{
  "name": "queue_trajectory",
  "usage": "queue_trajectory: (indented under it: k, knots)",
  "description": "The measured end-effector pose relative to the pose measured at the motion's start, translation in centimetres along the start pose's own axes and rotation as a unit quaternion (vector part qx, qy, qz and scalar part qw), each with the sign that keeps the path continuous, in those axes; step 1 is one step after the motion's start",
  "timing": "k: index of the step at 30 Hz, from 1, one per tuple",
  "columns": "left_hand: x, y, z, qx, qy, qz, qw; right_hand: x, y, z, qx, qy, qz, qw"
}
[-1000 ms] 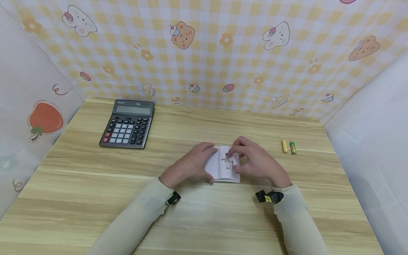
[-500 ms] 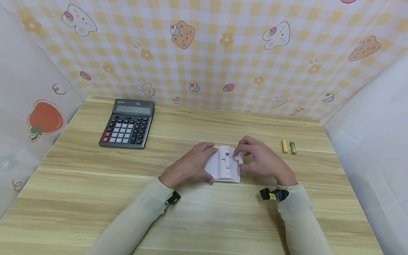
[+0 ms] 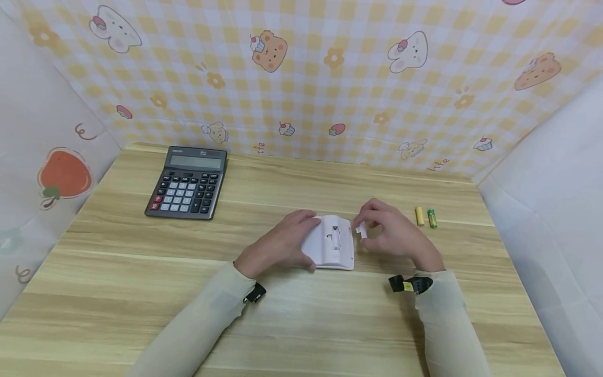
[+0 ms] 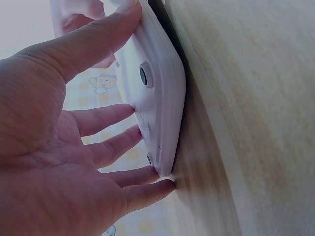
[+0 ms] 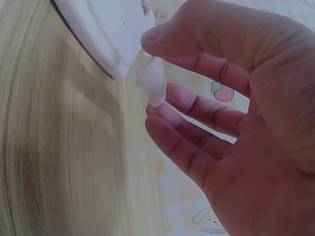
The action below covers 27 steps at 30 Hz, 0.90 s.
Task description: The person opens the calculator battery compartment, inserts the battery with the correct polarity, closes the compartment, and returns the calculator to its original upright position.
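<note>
A small white device lies on the table with its battery compartment uncovered. My left hand holds its left part between thumb and fingers; in the left wrist view the thumb is on one edge, the fingertips along another side, and round feet show on the casing. Just right of the device, my right hand pinches a small white battery cover. The right wrist view shows that cover between thumb and fingers, apart from the device. Whether a battery sits in the compartment is hard to tell.
A yellow battery and a green battery lie side by side beyond my right hand. At the back left rests a large dark calculator. A yellow checked cloth hangs behind the wooden table.
The battery cover has come off the device, and my right hand has moved right with it. My left hand and the device have stayed in place.
</note>
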<state>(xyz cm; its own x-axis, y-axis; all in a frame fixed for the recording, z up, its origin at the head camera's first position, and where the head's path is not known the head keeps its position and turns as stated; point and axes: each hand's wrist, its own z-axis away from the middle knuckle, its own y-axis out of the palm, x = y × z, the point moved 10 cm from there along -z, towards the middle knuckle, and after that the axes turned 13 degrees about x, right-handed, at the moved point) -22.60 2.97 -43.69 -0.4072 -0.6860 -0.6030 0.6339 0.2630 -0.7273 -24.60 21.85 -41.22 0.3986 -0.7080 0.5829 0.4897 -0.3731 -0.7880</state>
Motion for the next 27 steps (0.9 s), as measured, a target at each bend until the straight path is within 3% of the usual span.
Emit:
queue_trajectory:
  k: [15, 27]
  knots:
    - [-0.1, 0.0, 0.0, 0.001, -0.002, -0.005, 1.0000, -2.4, -0.9, 1.0, -0.021, 0.015, -0.013, 1.000]
    - [-0.1, 0.0, 0.1, 0.002, -0.008, -0.004, 1.0000, -4.3, -1.5, 1.9, -0.016, 0.046, -0.012, 0.999]
